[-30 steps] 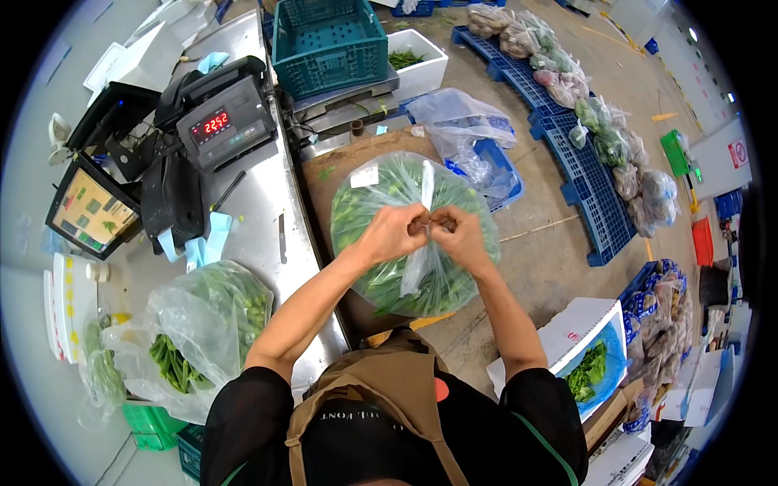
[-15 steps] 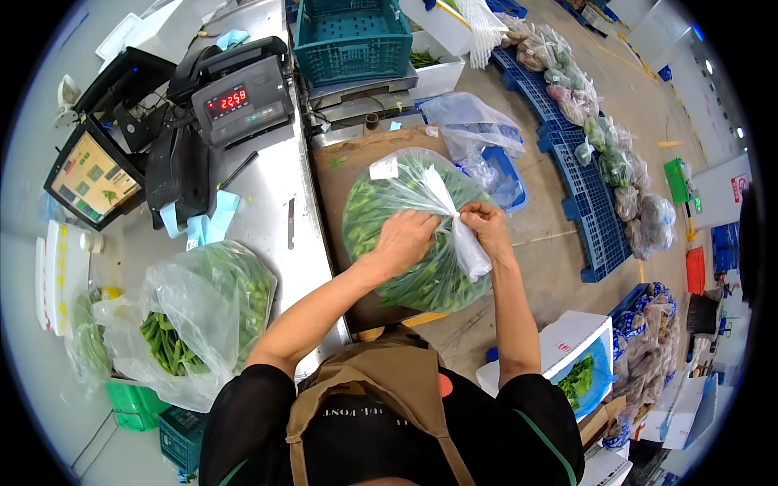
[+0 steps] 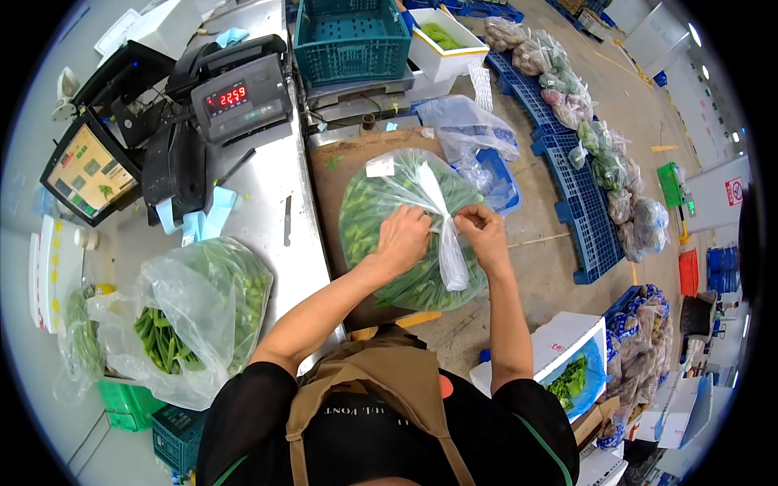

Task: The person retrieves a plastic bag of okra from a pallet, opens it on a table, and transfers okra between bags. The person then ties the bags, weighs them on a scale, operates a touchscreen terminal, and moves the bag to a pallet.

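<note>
A large clear plastic bag (image 3: 369, 211) full of green vegetables sits on the brown board of the scale in front of me. Its gathered neck is tied, and the white twisted end (image 3: 454, 263) hangs down over the bag. My left hand (image 3: 403, 240) is on the left of the knot, its curled fingers closed on the plastic. On the right, my right hand (image 3: 485, 235) pinches the bag at the knot. A white label (image 3: 380, 167) is stuck near the top of the bag.
On the steel counter (image 3: 304, 267) stand a weighing display (image 3: 241, 101), a touchscreen (image 3: 91, 168), a knife (image 3: 288, 220) and an open bag of green beans (image 3: 231, 283). Beyond are a teal crate (image 3: 352, 49) and foam box (image 3: 446, 44). Bagged produce lies along blue pallets (image 3: 567, 154) at right.
The white foam box at the back, tilted before, now stands level with its greens showing. The red reading goes from 2258 to 2259. My hands stay at the knot, and the bag's tail hangs straighter.
</note>
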Action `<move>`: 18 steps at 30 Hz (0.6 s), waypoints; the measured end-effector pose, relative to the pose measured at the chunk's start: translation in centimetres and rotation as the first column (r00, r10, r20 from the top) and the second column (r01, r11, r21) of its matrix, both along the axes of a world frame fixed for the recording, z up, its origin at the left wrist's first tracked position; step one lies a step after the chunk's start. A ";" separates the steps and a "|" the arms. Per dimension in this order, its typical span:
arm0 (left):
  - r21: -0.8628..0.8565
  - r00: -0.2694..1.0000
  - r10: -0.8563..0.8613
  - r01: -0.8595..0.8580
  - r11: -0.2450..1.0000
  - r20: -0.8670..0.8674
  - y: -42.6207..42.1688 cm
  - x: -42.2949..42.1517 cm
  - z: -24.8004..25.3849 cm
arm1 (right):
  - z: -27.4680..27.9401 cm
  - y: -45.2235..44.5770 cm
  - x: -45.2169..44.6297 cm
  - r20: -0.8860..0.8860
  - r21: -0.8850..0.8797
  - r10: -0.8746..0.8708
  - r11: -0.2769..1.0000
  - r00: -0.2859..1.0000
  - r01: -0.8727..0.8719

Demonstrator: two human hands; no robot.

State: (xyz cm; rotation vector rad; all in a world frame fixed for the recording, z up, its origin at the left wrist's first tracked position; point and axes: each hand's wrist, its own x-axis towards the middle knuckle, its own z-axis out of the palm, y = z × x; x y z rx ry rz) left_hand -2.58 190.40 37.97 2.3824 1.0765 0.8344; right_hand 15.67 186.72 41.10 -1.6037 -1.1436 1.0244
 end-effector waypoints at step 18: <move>-0.007 0.987 -0.111 0.111 0.994 -0.118 1.5 -1.4 0.5 | -1.8 -1.9 -1.3 0.851 0.219 0.057 0.865 0.522 -0.451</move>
